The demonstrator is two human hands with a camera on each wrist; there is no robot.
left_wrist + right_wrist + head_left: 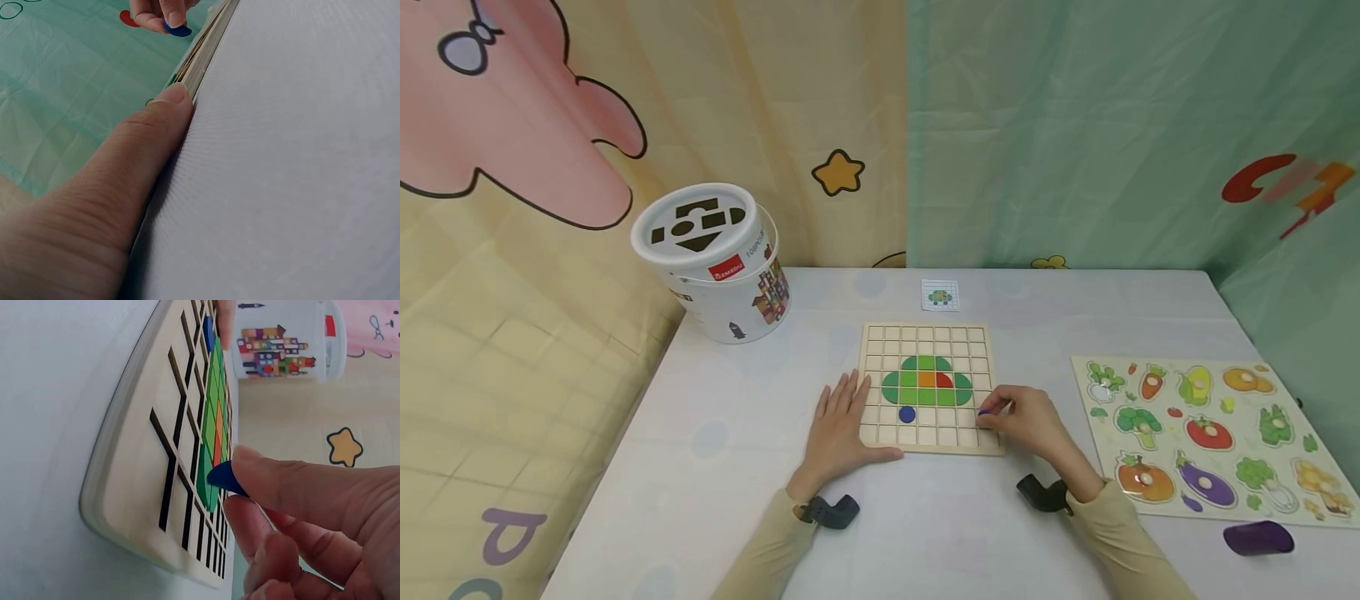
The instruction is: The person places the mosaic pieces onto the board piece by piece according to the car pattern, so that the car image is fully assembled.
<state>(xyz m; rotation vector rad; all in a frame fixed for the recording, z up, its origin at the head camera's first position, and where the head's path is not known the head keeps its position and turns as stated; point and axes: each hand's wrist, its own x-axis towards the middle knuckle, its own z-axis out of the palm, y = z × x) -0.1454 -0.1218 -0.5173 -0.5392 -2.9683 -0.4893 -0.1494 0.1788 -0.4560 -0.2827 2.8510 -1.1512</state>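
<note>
White plastic marks the far left — a round shape-sorter bucket [715, 258] with cut-out holes in its lid. Next we see the left hand [842, 425], fingers straight and flat, pressing the near-left corner of the pale wooden grid board [925, 387]; its thumb lies along the board's front edge. On the board we find a green tile dome with orange and red tiles, and a blue round tile [907, 413] below it. Further right, the right hand [1026, 421] pinches a small blue round piece [226, 477] just over the board's right edge — the nearer hand to those empty cells. A vegetable peg puzzle [1210, 433] lies rightmost.
</note>
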